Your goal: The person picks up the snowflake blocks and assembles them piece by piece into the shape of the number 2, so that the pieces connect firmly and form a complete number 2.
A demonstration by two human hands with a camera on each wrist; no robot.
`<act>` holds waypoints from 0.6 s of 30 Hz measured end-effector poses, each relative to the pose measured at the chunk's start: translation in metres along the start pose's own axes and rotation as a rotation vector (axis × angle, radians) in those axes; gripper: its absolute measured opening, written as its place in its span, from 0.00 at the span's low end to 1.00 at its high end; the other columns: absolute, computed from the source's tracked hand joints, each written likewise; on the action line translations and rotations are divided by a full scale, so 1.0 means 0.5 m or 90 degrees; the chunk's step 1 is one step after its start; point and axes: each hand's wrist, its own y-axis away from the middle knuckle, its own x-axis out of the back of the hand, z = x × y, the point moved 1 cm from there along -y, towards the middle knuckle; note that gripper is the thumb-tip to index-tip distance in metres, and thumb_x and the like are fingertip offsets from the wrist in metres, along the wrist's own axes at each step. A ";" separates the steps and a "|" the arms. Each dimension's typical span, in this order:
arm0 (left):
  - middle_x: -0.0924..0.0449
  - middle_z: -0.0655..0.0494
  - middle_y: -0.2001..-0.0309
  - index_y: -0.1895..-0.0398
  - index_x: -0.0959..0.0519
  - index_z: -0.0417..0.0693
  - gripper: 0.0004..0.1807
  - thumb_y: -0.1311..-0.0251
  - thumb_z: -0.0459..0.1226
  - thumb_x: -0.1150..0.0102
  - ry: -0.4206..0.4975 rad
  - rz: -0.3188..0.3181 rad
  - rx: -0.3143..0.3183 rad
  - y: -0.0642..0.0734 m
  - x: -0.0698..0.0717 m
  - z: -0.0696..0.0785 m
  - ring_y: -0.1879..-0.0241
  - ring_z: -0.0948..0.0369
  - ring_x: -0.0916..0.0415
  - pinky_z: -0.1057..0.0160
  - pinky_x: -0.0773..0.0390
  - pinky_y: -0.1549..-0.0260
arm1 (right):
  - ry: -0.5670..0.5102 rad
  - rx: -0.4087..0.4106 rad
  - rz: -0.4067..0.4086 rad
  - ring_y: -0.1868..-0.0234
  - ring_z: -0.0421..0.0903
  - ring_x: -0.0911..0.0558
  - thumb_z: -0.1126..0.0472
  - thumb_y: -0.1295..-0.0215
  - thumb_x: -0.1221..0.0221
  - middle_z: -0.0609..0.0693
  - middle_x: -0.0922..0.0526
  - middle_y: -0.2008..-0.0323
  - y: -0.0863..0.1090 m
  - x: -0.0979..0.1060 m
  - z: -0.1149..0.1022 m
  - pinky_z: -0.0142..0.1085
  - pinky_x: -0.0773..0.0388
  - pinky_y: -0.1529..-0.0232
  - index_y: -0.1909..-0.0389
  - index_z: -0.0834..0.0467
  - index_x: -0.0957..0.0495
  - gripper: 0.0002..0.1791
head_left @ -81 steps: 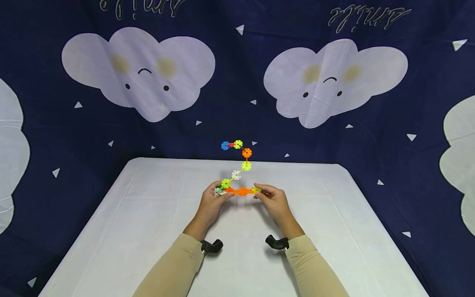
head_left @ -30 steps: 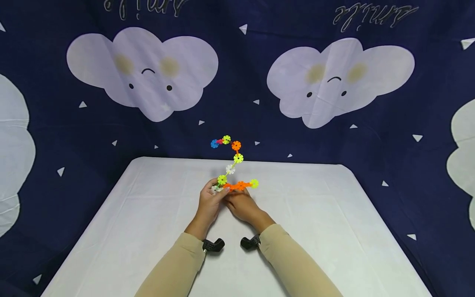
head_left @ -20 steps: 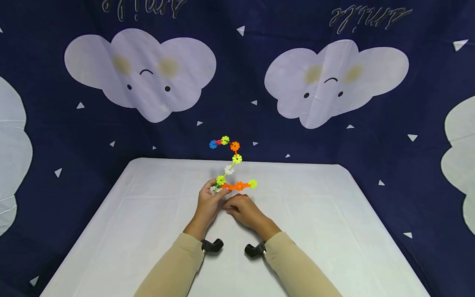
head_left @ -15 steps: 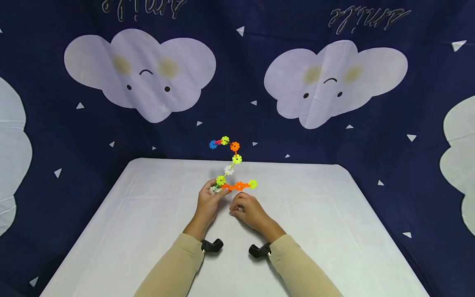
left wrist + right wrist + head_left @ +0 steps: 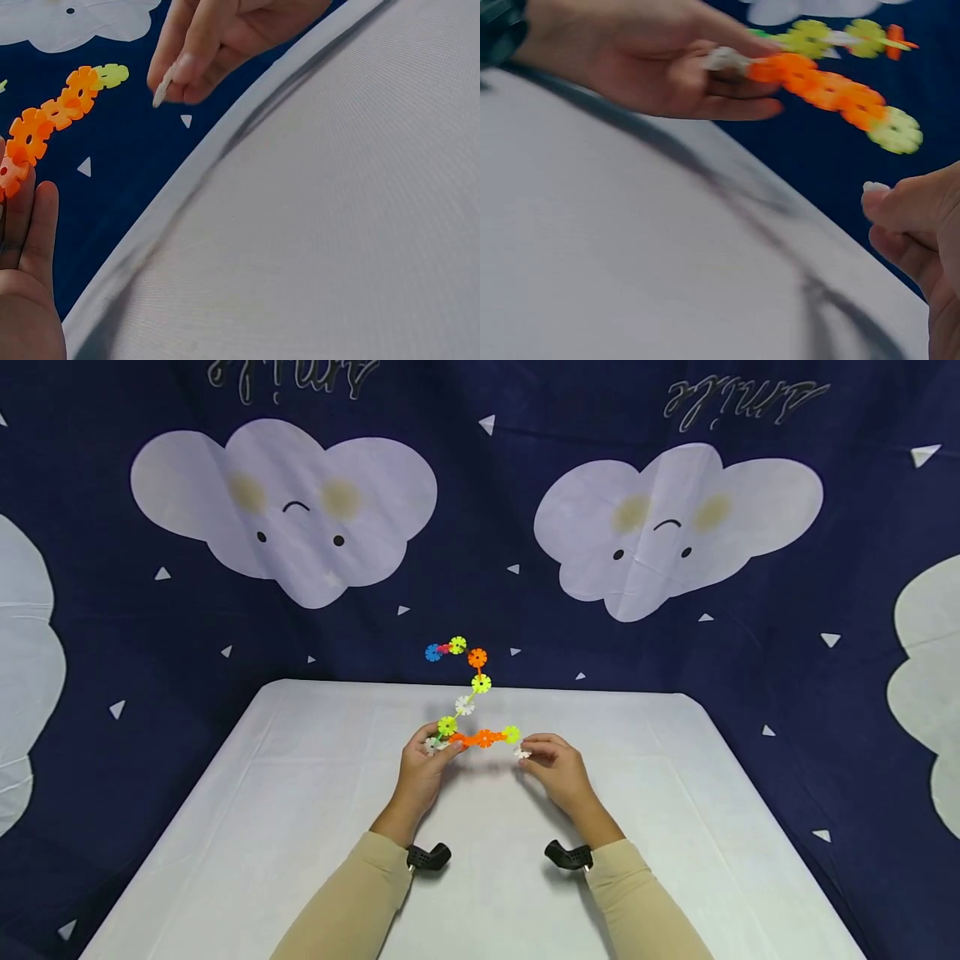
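Observation:
A chain of interlocking snowflake discs [image 5: 484,738] is held up over the table by my left hand [image 5: 420,775], whose thumb and fingers grip it around a white disc and the first orange one. From there one branch climbs through yellow, white and orange discs to a blue end disc [image 5: 432,652]. The other branch runs right, in orange, to a yellow-green end disc [image 5: 512,734]. Just beside that end, my right hand [image 5: 561,772] pinches a loose white snowflake disc [image 5: 522,752] between thumb and fingers. The left wrist view shows this white disc [image 5: 163,85] edge-on, apart from the chain.
A white-covered table [image 5: 300,827] lies under both hands. Behind it hangs a dark blue cloth [image 5: 480,527] printed with clouds and small triangles. Black camera mounts sit at the left wrist [image 5: 429,857] and the right wrist [image 5: 567,855].
My right hand let go of the yellow-green end disc, went in under the left hand, then came back right, now with a white disc showing in its fingertips. The left hand keeps its hold.

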 end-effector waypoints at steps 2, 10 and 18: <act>0.27 0.16 0.43 0.39 0.26 0.29 0.25 0.40 0.16 0.34 -0.005 0.000 0.001 0.001 0.000 0.001 0.53 0.56 0.15 0.60 0.14 0.51 | -0.023 -0.021 0.016 0.47 0.56 0.16 0.75 0.39 0.27 0.63 0.18 0.45 -0.002 0.018 0.004 0.31 0.17 0.47 0.49 0.72 0.14 0.17; 0.21 0.24 0.46 0.39 0.26 0.31 0.25 0.40 0.17 0.34 -0.018 -0.009 0.005 0.003 0.001 0.000 0.55 0.56 0.15 0.62 0.13 0.54 | -0.125 -0.011 0.041 0.48 0.48 0.16 0.74 0.35 0.29 0.67 0.19 0.44 -0.006 0.043 -0.007 0.31 0.17 0.48 0.49 0.75 0.16 0.15; 0.21 0.22 0.46 0.40 0.26 0.31 0.25 0.40 0.16 0.34 -0.017 -0.024 0.012 0.004 0.001 0.000 0.56 0.56 0.15 0.62 0.13 0.55 | -0.184 -0.013 0.011 0.51 0.46 0.15 0.74 0.33 0.31 0.69 0.20 0.43 -0.003 0.041 -0.005 0.33 0.15 0.50 0.48 0.73 0.16 0.15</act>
